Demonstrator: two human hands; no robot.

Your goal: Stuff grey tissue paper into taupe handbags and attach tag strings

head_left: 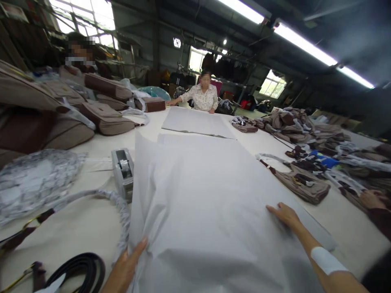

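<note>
A large sheet of white paper [207, 195] spreads over the table in front of me, creased and lifted along its left side and near edge. My left hand [126, 262] is closed on the sheet's left edge, its thumb on top and the other fingers mostly hidden. On the right side my right hand [284, 215] grips the paper, one digit stretched out over it and the rest partly hidden. A grey tape dispenser [123, 173] stands just left of the sheet. Near my left hand lie a plastic-wrapped bag handle [117, 203] and a coiled black strap [81, 264].
Brown bags [105, 116] are piled on the left, and more bags [290, 122] on the right. Another paper stack [195, 120] lies at the far end, where a co-worker [201, 95] sits. Another person's hand [372, 199] is at the right edge. Plastic wrap [39, 179] lies left.
</note>
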